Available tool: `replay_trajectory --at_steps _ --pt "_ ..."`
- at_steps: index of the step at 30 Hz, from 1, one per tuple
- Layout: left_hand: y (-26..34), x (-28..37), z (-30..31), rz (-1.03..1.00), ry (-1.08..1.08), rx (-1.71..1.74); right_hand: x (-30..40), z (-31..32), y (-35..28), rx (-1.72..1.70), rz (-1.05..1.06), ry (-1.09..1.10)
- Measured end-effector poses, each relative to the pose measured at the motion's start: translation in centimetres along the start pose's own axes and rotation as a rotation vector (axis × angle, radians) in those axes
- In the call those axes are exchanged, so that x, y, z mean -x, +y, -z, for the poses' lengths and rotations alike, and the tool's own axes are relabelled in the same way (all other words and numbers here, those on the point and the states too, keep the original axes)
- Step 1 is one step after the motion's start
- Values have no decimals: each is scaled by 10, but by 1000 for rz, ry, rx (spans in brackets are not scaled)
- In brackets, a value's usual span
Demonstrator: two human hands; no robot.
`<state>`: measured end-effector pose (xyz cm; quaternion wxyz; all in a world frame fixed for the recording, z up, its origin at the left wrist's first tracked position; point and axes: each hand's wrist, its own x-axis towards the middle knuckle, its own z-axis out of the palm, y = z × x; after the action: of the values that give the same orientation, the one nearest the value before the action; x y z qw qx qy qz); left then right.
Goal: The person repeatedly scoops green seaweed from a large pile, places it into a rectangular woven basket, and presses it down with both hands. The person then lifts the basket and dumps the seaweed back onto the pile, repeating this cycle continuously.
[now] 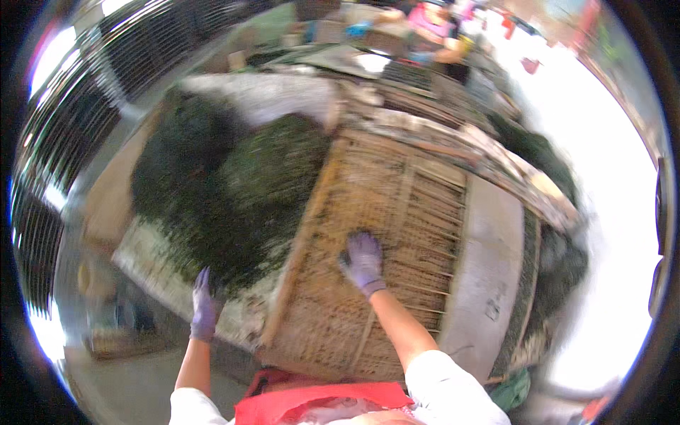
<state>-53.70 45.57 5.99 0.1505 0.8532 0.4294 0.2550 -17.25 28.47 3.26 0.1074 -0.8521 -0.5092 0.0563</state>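
My left hand [203, 307], in a purple glove, hovers by the near edge of a heap of dark green leafy material [212, 202]. Its fingers point up, and nothing shows in it. The heap is blurred, so its exact kind cannot be told; it lies on a pale surface [159, 252]. Over a wooden slatted tray [329, 281] is my right hand [365, 260], also gloved. That hand looks flat with extended fingers; whether it touches the slats is unclear. Dark bits are scattered on the tray. Dark patches show at the glove's fingertips and thumb side.
A grey-white board [481, 265] adjoins the tray's right side, with more dark material [558, 271] beyond it. Rough pale timber [510, 159] runs along the far side. Another person [433, 26] in pink is at the back, near a dark crate [406, 77].
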Motion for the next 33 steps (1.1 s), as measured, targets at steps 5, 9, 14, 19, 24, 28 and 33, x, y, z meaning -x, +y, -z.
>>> replay_trajectory --at_steps 5,9,14,19,24,28,33 --pt "-75 84 85 223 9 405 5 -37 -31 58 -225 314" --pt "-144 140 116 340 114 447 -12 -64 -68 245 -461 408" --pt "-209 157 125 664 156 928 -47 -96 -184 -234 148 374" --pt "-222 86 167 398 86 345 -98 -105 -339 7 278 -161" --pt "-217 60 163 469 -20 298 -241 -171 -326 -216 96 -359" --pt "-236 57 148 365 -34 217 -194 -179 -344 -138 91 -218" --pt "-249 -36 126 184 -151 432 -163 -81 -320 3974 1167 637"
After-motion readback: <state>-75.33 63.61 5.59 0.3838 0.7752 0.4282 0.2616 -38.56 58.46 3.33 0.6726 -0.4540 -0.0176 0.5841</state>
